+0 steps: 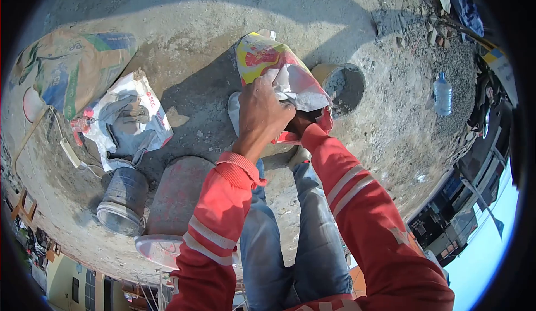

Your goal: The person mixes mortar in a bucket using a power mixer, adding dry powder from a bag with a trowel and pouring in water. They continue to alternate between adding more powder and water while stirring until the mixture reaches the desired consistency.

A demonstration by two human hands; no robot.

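My left hand (pixel 263 111) is closed on the top edge of a yellow, red and white sack (pixel 260 56) in front of my legs. The sack's white lining is folded over near my knuckles. My right hand (pixel 301 123) is at the sack's dark opening, close beside the left, with its fingers hidden by the sack. Just right of the sack stands a round bucket (pixel 354 75) with grey material in it.
At left lie an opened white SCG sack (pixel 154 105), a brown sack (pixel 95 68), a red power drill (pixel 82 124) and a power strip (pixel 71 153). Nearer stand a grey bucket (pixel 125 191) and a large tub (pixel 180 194). A blue water bottle (pixel 443 96) lies right, near gravel (pixel 449 54).
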